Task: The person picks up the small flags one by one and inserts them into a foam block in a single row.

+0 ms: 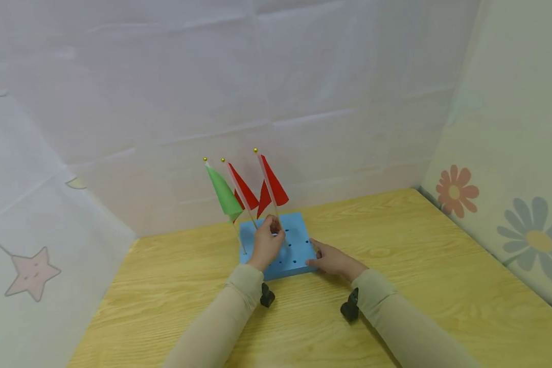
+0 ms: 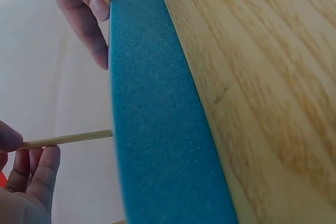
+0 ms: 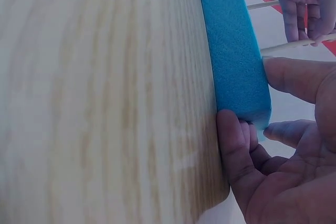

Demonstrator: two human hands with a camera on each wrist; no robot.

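My left hand point(image 1: 268, 241) pinches the wooden stick point(image 2: 79, 138) of a red flag point(image 1: 275, 185) between thumb and fingers, above a blue foam block point(image 1: 298, 225) with holes in its top. In the left wrist view the stick's lower end meets the block's top edge; I cannot tell how deep it sits. My right hand point(image 1: 335, 260) grips the block's right side near the front corner, thumb on top and fingers against the side. A second red flag point(image 1: 245, 190) and a green flag point(image 1: 224, 193) stand tilted at the block's left. Gold balls tip all three sticks.
The block lies on a wood-grain table point(image 1: 175, 296). Behind it hangs a pale creased cloth point(image 1: 340, 153). At the right is a sheet with printed flowers point(image 1: 455, 191), at the left one with a printed star point(image 1: 33, 273). Small black devices point(image 1: 349, 306) sit at both wrists.
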